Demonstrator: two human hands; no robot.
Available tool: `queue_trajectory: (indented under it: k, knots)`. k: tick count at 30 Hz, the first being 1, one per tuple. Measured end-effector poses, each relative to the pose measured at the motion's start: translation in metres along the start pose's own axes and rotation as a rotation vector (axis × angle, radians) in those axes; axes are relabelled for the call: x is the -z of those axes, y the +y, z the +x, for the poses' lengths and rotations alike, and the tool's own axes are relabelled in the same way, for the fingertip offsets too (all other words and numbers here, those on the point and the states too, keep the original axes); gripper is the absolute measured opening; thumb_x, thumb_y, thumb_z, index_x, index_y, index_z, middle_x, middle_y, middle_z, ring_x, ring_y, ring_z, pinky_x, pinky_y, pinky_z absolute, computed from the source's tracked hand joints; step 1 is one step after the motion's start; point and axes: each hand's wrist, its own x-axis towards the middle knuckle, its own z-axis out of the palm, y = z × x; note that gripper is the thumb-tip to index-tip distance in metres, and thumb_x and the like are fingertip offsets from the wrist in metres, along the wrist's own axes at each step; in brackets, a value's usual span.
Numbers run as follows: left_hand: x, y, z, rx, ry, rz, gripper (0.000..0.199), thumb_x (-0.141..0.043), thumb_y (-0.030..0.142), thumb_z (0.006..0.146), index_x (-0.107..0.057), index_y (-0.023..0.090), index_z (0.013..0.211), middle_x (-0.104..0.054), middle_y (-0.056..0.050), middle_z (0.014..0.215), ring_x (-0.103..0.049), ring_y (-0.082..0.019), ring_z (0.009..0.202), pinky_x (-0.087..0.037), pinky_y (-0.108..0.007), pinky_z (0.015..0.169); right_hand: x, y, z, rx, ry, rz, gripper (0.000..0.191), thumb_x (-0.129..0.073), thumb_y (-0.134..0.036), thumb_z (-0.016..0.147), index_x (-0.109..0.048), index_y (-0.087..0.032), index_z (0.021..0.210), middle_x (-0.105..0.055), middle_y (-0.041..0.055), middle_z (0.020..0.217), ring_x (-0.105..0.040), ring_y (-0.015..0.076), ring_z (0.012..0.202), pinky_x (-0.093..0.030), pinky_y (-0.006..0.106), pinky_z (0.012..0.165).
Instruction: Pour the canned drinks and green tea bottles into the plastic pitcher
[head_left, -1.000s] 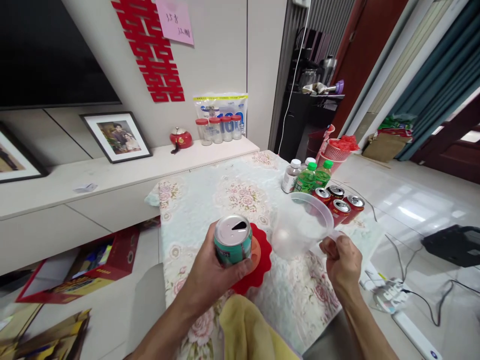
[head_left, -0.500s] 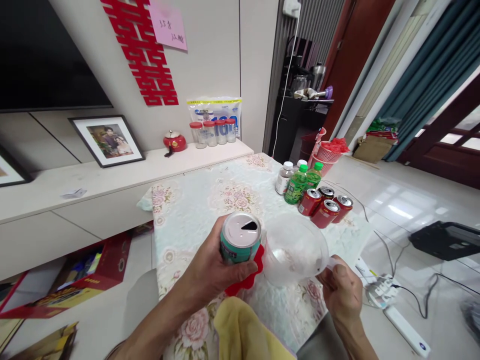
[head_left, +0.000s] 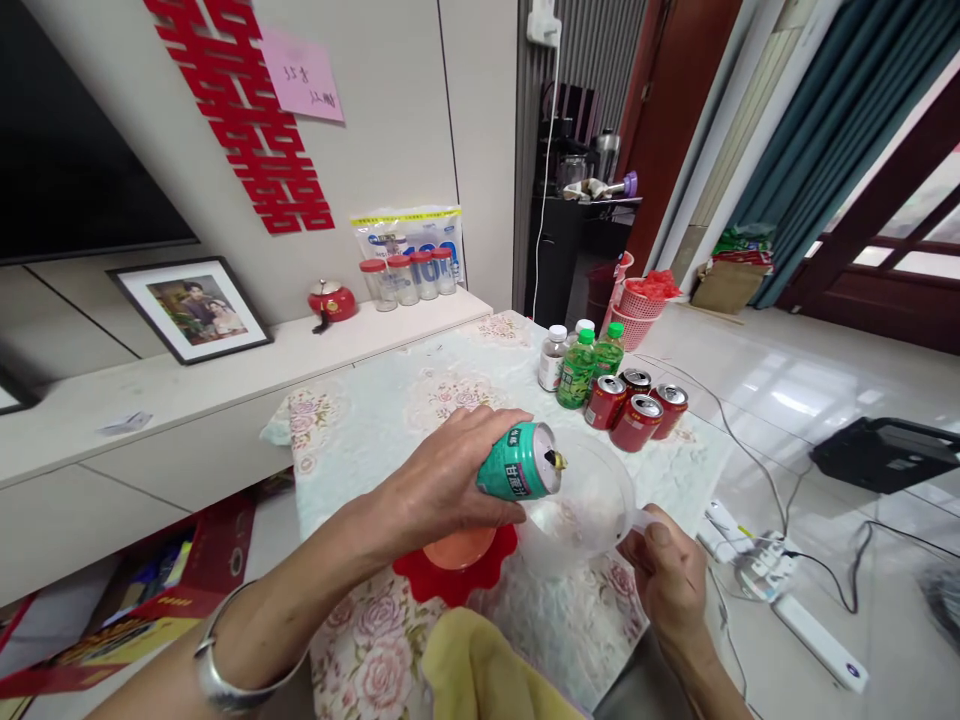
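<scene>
My left hand (head_left: 450, 465) is wrapped round a teal drink can (head_left: 510, 465), which lies tilted on its side with its opening toward the right. A little yellowish liquid (head_left: 556, 459) shows at the opening, above a translucent plastic ladle (head_left: 585, 500). The fingers of my right hand (head_left: 664, 560) are closed on the ladle's handle. Below my left hand sits a red wavy-edged dish (head_left: 450, 590) with an orange round part (head_left: 459, 548) in the middle, partly hidden by the hand. A yellow cloth (head_left: 487, 665) lies at the near edge of the table.
Red cans (head_left: 636, 424) stand at the table's right side, beside green-capped bottles (head_left: 577, 372) and white-capped bottles (head_left: 553, 360). A floral cloth (head_left: 375, 440) covers the table. Red-lidded jars (head_left: 403, 280) line the cabinet behind. A power strip (head_left: 817, 640) and cables lie on the floor.
My left hand has tipped the can from nearly upright onto its side, toward the ladle. Liquid now shows at its opening, and more of the red dish is uncovered.
</scene>
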Motion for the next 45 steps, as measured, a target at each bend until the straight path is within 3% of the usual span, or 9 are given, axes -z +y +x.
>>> queue_trajectory:
  k: [6,11,18,23,30,35,41,45]
  knots:
    - [0.007,0.009,0.005,0.016,-0.057,0.161,0.053,-0.080,0.032,0.076,-0.063,0.031,0.127,-0.070,-0.002,0.115,-0.060,-0.027,0.106,-0.045,-0.040,0.094,0.000,0.004,-0.001,0.005,0.010,-0.061,0.041,-0.059,-0.053,0.106,-0.062,-0.013,0.100,-0.055,-0.0027,0.078,-0.048,0.0051,0.060,-0.045,0.018,0.055]
    - [0.013,0.016,0.007,0.071,-0.102,0.251,0.047,-0.079,0.040,0.081,-0.065,0.033,0.125,-0.066,-0.003,0.110,-0.056,-0.027,0.101,-0.044,-0.036,0.082,0.000,0.006,-0.001,0.014,0.012,-0.065,0.039,-0.060,-0.052,0.105,-0.063,-0.013,0.104,-0.058,-0.0015,0.082,-0.051,0.0057,0.063,-0.047,0.019,0.057]
    - [0.017,0.026,0.013,0.105,-0.182,0.421,0.050,-0.076,0.034,0.080,-0.060,0.031,0.128,-0.065,-0.005,0.110,-0.053,-0.028,0.099,-0.041,-0.034,0.071,-0.002,0.001,0.001,0.028,0.001,-0.019,0.041,-0.059,-0.052,0.106,-0.060,-0.013,0.093,-0.050,-0.0043,0.073,-0.045,0.0047,0.058,-0.042,0.018,0.054]
    - [0.015,0.031,0.020,0.100,-0.165,0.519,0.053,-0.075,0.025,0.072,-0.056,0.026,0.121,-0.065,-0.005,0.105,-0.053,-0.026,0.095,-0.046,-0.034,0.075,-0.004,-0.001,0.002,0.031,-0.008,0.013,0.044,-0.060,-0.052,0.105,-0.056,-0.014,0.085,-0.045,-0.0060,0.067,-0.042,0.0044,0.056,-0.039,0.017,0.052]
    - [0.020,0.048,0.028,0.058,-0.289,0.699,0.046,-0.076,0.022,0.078,-0.056,0.025,0.119,-0.065,-0.006,0.104,-0.055,-0.027,0.095,-0.052,-0.038,0.079,-0.002,0.002,0.001,0.025,-0.017,0.039,0.043,-0.060,-0.051,0.105,-0.056,-0.014,0.084,-0.045,-0.0060,0.068,-0.042,0.0042,0.056,-0.038,0.017,0.051]
    - [0.018,0.049,0.031,-0.007,-0.270,0.718,0.055,-0.082,0.016,0.071,-0.058,0.028,0.119,-0.067,-0.007,0.107,-0.059,-0.030,0.101,-0.055,-0.042,0.080,-0.002,0.003,0.000,0.020,-0.012,0.030,0.041,-0.060,-0.051,0.105,-0.058,-0.013,0.088,-0.047,-0.0055,0.069,-0.043,0.0043,0.057,-0.040,0.017,0.052]
    - [0.014,0.056,0.035,-0.051,-0.296,0.702,0.052,-0.083,0.011,0.071,-0.062,0.023,0.118,-0.069,-0.012,0.113,-0.063,-0.036,0.105,-0.056,-0.047,0.080,-0.002,0.001,0.000,0.024,-0.010,0.028,0.041,-0.061,-0.050,0.105,-0.056,-0.014,0.086,-0.046,-0.0056,0.069,-0.043,0.0044,0.057,-0.039,0.017,0.052]
    - [0.011,0.058,0.036,-0.090,-0.296,0.747,0.056,-0.084,0.010,0.066,-0.062,0.023,0.116,-0.068,-0.010,0.113,-0.063,-0.035,0.103,-0.056,-0.045,0.077,-0.001,0.001,-0.001,0.029,-0.026,0.043,0.040,-0.061,-0.049,0.105,-0.057,-0.013,0.087,-0.048,-0.0051,0.071,-0.044,0.0046,0.059,-0.040,0.017,0.053]
